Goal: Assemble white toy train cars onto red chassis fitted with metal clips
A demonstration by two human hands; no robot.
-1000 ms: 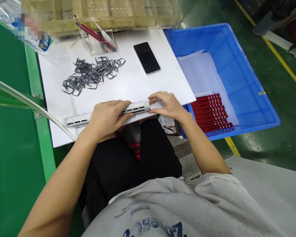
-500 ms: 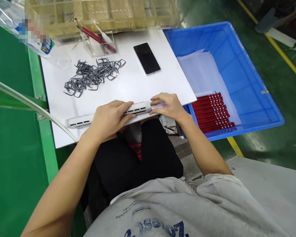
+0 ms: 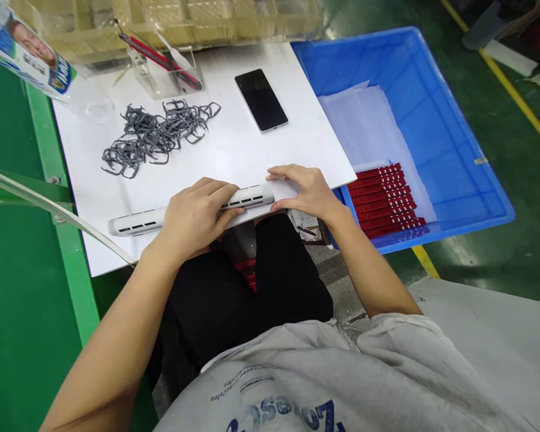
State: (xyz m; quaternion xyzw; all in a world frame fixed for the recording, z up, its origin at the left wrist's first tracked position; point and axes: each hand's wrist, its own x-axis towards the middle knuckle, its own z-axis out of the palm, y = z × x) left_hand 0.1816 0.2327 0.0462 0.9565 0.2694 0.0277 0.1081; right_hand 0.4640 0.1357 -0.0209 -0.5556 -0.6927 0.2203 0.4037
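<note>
A long white plastic bar with rows of dark slots lies across the near edge of the white board. My left hand wraps over its middle and hides part of it. My right hand grips its right end, with the fingers above and the thumb below. A loose pile of grey wire-like clips lies on the board beyond my left hand, touching neither hand. A black smartphone lies face up farther back.
A blue plastic crate lined with white sheet, holding rows of red strips, stands right of the board. Behind are a clear holder with tools, a plastic bottle and a beige grid tray. A green bench frame runs along the left.
The view has shifted slightly left and up. The fingers of my right hand have spread a little around the end of the bar. My left hand stays on the bar.
</note>
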